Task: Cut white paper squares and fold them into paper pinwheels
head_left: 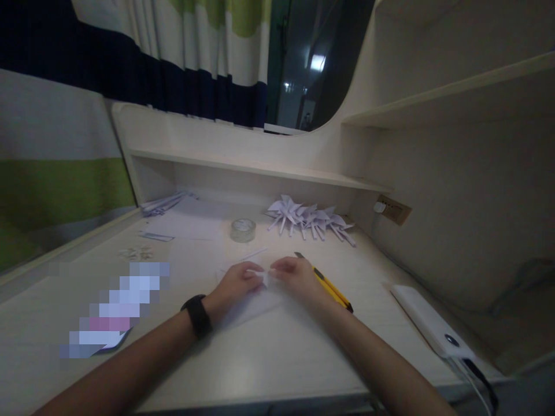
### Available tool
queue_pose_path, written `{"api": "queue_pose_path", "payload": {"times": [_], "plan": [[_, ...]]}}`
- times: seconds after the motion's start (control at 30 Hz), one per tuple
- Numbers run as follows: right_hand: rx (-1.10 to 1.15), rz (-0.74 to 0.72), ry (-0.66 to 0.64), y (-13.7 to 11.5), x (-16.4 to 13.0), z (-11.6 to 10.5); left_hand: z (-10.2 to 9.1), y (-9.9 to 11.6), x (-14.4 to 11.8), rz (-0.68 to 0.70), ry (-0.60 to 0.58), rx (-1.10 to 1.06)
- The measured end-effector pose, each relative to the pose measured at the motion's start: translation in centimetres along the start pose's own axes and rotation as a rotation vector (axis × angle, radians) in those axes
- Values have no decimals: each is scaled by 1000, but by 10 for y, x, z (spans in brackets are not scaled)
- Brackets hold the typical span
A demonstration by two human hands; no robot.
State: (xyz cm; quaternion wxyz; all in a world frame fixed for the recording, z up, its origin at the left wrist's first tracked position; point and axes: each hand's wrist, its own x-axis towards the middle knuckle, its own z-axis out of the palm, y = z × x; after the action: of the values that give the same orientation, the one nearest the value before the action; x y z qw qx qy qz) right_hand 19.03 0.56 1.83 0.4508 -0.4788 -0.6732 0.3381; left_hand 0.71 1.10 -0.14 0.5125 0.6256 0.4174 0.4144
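Between my two hands, just above the middle of the bench point(260, 370), I have a small white paper piece point(265, 279), plain and pale. It is bent, with a bright, narrow face turned up between my fingertips and a pointed lower part; its edges are soft with blur and partly hidden by my fingers, so I cannot tell how many folds it has. My left hand point(236, 283) has thumb and fingers pinched on the left side of it, while my right hand point(297, 276) has its fingers drawn together on the right side. Under my hands lies a flat white sheet point(255, 309), its outline faint against the light bench. Just beyond my fingers is a thin white strip point(255, 253), and a roll of clear tape point(243, 231) lies farther back. To its right, a row of white paper pinwheels point(318, 221) shows pointed, overlapping blades and slim rolled sticks. A yellow cutter point(333, 290) lies beside my right hand.
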Motion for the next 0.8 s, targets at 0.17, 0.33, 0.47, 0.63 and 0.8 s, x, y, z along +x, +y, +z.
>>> {"api": "queue_pose_path", "payload": {"times": [0.17, 0.33, 0.47, 0.63, 0.8], "plan": [[-188, -102, -45, -8, -7, 3, -1, 4, -3, -24, -33, -110], [-283, -174, -67, -10, -9, 2, -1, 4, -1, -7, -18, -94], [-331, -199, -61, -9, -9, 1, -1, 1, -1, -3, -10, -88], [-347, -207, -42, -8, -10, 2, -1, 0, -1, 11, -15, -57], [-371, -230, -28, -9, -10, 2, 0, 1, -1, 30, -35, -34]]}}
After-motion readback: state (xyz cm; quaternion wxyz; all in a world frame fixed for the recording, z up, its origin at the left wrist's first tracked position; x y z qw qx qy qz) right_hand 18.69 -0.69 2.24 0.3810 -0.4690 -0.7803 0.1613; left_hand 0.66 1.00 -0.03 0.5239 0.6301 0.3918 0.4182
